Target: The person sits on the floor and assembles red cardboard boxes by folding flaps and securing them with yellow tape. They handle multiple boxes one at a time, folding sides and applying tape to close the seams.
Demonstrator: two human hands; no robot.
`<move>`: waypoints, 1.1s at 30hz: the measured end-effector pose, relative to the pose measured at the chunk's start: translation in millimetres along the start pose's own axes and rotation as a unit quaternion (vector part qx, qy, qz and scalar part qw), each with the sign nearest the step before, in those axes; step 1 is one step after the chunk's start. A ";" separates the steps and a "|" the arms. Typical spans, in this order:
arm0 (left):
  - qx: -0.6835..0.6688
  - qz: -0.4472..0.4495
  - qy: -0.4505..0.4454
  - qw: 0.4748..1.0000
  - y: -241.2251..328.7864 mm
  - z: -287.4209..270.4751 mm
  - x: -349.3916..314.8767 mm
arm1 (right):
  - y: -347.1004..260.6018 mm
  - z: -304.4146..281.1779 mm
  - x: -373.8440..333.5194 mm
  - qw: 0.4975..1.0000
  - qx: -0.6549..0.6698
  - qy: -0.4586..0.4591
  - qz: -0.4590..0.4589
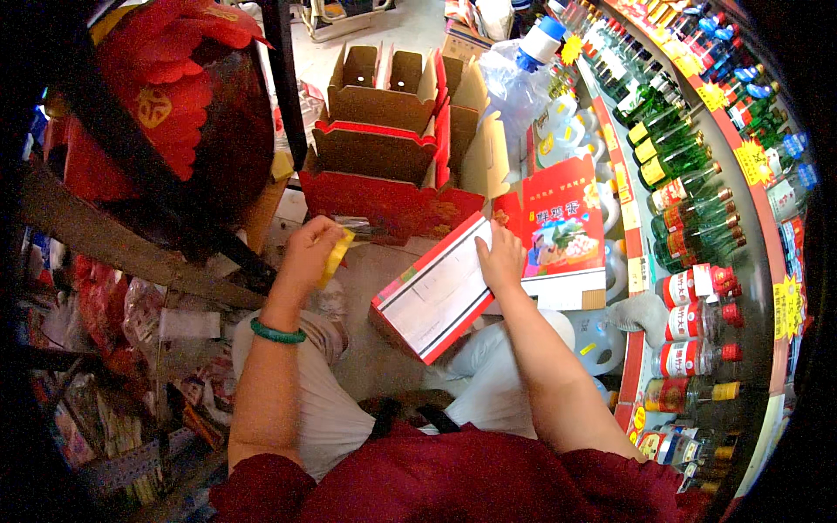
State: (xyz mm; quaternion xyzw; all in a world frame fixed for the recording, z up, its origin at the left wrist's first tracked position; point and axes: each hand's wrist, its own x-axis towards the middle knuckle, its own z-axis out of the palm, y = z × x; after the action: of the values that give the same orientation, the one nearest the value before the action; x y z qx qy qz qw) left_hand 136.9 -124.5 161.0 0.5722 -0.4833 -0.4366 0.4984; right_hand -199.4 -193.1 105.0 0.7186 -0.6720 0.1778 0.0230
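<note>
Between the person's knees, above a grey floor (370,272), a rectangular red-edged white cardboard carton (440,283) sits tilted, its white face upward. The right hand (503,259) lies on its far right end; whether the fingers grip the edge I cannot tell. Left of the carton, the left hand (309,248) pinches a small flat yellow piece (336,258), with a green bangle (277,332) on the wrist.

Beyond the carton stand open-topped red cardboard boxes (375,196) with brown insides. Just right of it is a glossy red printed cardboard panel (565,218) bearing dark characters and a colourful picture. Farther right, a long store shelf (641,340) carries rows of glass bottles (676,144), some green with yellow labels, others clear with red-and-white ones; yellow starburst tags (752,163) bear print too small to read surely. Well left of the carton hang red gold-marked paper decorations (157,105).
</note>
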 end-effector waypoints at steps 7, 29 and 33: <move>0.011 0.020 0.010 1.000 2.6 -7.5 -5.2 | 16.8 -22.9 2.0 0.985 0.036 -0.136 0.101; -0.027 0.032 0.097 0.994 -59.2 -49.9 -41.4 | 63.3 104.3 -97.2 0.937 0.126 -0.323 0.052; 0.046 0.021 0.108 0.993 -61.9 -54.0 -54.6 | 33.7 106.5 -107.6 0.744 0.537 -0.325 0.231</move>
State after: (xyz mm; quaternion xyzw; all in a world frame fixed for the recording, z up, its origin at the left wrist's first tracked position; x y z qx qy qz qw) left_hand 188.9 -60.3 107.1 0.6278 -0.4587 -0.3389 0.5297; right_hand -211.9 -122.3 -32.4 0.4493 -0.5779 0.2649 -0.6277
